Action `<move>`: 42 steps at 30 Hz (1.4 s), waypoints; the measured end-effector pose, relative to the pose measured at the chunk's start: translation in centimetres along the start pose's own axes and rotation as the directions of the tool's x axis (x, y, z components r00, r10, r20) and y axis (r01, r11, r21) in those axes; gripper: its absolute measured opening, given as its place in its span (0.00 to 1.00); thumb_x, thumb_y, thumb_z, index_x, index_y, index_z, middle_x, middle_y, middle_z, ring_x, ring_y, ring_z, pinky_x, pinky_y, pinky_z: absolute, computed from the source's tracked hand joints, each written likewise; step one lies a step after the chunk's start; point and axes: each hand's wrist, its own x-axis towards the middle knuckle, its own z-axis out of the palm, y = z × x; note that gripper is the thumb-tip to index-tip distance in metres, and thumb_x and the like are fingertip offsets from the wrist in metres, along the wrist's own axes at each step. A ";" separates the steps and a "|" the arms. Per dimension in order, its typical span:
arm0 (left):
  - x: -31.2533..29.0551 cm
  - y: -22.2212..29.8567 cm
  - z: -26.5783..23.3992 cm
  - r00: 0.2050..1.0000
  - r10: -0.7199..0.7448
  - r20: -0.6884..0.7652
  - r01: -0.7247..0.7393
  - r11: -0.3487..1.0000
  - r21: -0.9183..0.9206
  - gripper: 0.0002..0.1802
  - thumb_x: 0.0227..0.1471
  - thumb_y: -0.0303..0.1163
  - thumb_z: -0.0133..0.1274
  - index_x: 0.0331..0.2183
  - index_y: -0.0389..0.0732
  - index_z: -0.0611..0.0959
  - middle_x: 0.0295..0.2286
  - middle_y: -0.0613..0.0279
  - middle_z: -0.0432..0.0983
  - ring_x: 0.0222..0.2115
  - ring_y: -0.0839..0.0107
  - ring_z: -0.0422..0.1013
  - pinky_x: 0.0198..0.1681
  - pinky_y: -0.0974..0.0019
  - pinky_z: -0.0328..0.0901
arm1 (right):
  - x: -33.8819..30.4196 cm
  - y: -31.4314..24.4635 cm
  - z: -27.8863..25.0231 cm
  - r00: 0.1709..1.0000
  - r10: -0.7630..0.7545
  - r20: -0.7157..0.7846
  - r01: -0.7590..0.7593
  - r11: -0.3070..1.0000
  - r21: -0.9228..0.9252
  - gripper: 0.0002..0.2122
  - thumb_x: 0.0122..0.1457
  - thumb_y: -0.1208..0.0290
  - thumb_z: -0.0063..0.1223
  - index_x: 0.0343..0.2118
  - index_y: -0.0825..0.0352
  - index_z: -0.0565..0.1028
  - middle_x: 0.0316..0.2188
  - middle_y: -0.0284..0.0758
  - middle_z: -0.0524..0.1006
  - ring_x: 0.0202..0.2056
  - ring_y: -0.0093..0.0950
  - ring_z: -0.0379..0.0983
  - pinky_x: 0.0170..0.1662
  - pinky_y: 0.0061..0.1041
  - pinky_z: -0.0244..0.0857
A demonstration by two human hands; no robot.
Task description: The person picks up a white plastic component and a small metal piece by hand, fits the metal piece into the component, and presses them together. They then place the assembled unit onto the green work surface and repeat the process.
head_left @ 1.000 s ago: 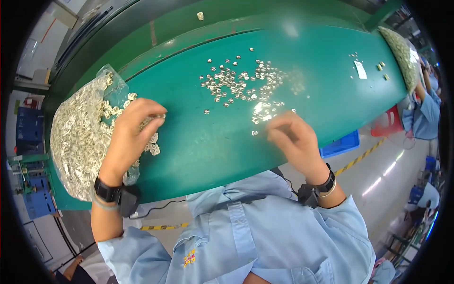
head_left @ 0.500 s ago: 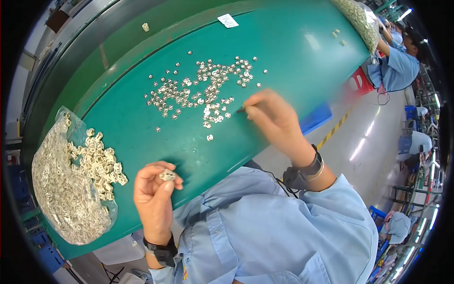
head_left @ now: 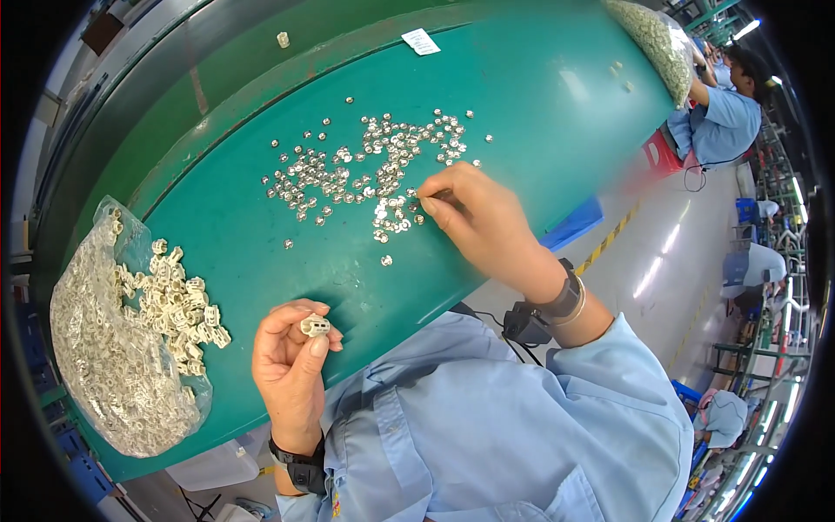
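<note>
White plastic part [head_left: 315, 326] pinched in left hand [head_left: 291, 365] fingers, held off counter [head_left: 539, 96] edge | right hand [head_left: 474, 213] fingers closed at edge of metal bits [head_left: 365, 170], hold unclear | bag [head_left: 104, 383] of white parts far left | paper slip [head_left: 421, 41] top

A small off-white plastic connector piece [head_left: 315, 326] sits pinched between thumb and fingertips of the left hand [head_left: 291, 365], held near the body just off the near edge of the green surface [head_left: 539, 104]. Farther out, a loose scatter of tiny shiny metal parts [head_left: 365, 170] lies flat, the right hand [head_left: 478, 217] touching its right fringe.
</note>
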 end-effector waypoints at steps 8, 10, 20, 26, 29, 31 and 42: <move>0.1 0.0 -0.1 1.000 -0.004 0.012 0.004 1.000 -0.019 0.14 0.51 0.20 0.55 0.41 0.36 0.74 0.40 0.52 0.71 0.30 0.71 0.71 0.34 0.69 0.67 | 0.4 -0.7 -0.1 0.998 -0.048 0.046 0.055 0.985 -0.164 0.05 0.55 0.78 0.53 0.35 0.66 0.73 0.32 0.35 0.74 0.32 0.32 0.73 0.36 0.25 0.68; 0.1 0.0 0.0 1.000 -0.002 0.011 0.003 1.000 -0.019 0.14 0.51 0.20 0.54 0.41 0.36 0.74 0.41 0.51 0.71 0.31 0.71 0.72 0.34 0.69 0.67 | 0.5 -0.8 -0.1 0.997 -0.055 0.056 0.065 0.979 -0.191 0.05 0.55 0.78 0.53 0.35 0.66 0.73 0.32 0.36 0.74 0.33 0.33 0.73 0.36 0.26 0.68; -0.1 0.2 0.4 0.999 -0.035 -0.013 0.035 0.999 -0.005 0.16 0.52 0.17 0.52 0.44 0.35 0.73 0.43 0.52 0.72 0.35 0.73 0.73 0.37 0.70 0.69 | 0.3 -1.4 -1.0 0.993 -0.061 0.105 0.063 0.998 -0.014 0.07 0.56 0.81 0.50 0.37 0.67 0.73 0.33 0.36 0.73 0.37 0.33 0.72 0.41 0.27 0.67; 0.5 0.1 1.6 0.996 -0.012 -0.084 0.017 0.998 0.055 0.16 0.51 0.20 0.54 0.44 0.36 0.73 0.41 0.54 0.73 0.35 0.72 0.73 0.37 0.70 0.69 | 0.5 -4.4 -0.6 0.973 -0.164 0.164 0.116 0.957 0.267 0.10 0.55 0.84 0.50 0.40 0.68 0.72 0.34 0.37 0.72 0.39 0.32 0.71 0.42 0.29 0.66; 0.7 -0.1 1.8 0.996 -0.003 -0.087 0.009 0.998 0.061 0.16 0.51 0.20 0.54 0.43 0.36 0.73 0.41 0.56 0.73 0.36 0.73 0.72 0.38 0.70 0.69 | 0.8 -5.9 -0.2 0.925 -0.317 0.210 0.253 0.925 0.283 0.09 0.55 0.85 0.50 0.39 0.68 0.72 0.35 0.37 0.73 0.38 0.33 0.71 0.41 0.29 0.66; 0.7 -0.4 1.6 0.997 0.037 -0.074 -0.033 0.998 0.052 0.15 0.51 0.19 0.55 0.43 0.36 0.73 0.41 0.58 0.73 0.37 0.74 0.72 0.40 0.71 0.69 | 0.8 -6.6 0.5 0.913 -0.343 0.222 0.266 0.911 0.314 0.09 0.55 0.85 0.50 0.39 0.68 0.72 0.36 0.37 0.73 0.38 0.34 0.71 0.41 0.29 0.66; 0.6 -1.0 1.3 0.991 0.135 -0.026 -0.132 0.987 0.093 0.15 0.52 0.14 0.52 0.42 0.37 0.72 0.38 0.64 0.70 0.39 0.78 0.70 0.42 0.75 0.66 | 0.8 -7.7 2.8 0.877 -0.418 0.240 0.338 0.888 0.310 0.09 0.54 0.83 0.51 0.38 0.66 0.73 0.34 0.37 0.73 0.35 0.36 0.73 0.33 0.31 0.68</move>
